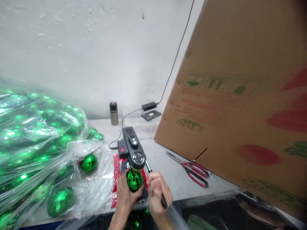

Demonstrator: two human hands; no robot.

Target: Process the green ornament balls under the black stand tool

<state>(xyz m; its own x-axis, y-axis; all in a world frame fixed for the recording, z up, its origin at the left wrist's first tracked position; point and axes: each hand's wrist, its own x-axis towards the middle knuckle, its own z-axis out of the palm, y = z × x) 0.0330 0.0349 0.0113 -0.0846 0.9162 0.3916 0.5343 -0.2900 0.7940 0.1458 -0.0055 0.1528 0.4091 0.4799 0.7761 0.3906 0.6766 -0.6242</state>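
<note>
My left hand [126,191] is wrapped round a shiny green faceted ball [134,180], holding it beneath the head of a small black bench machine [134,147]. The ball's top meets the underside of that head, or nearly so; the exact contact is hidden. My right hand [158,195] grips the machine's lever handle [164,202], a metal rod with a black grip that slants down toward me. A red switch [122,149] sits on the machine's left side. Red tape or sheeting [116,179] shows around its base.
A clear plastic bag [45,127] full of green balls covers the left. Loose green balls [89,163] lie by it. Red-handled scissors [195,172] rest right of the machine, before a big cardboard box [230,95]. Behind are a bottle [114,113], a power adapter [149,106] and a phone-like slab [151,115].
</note>
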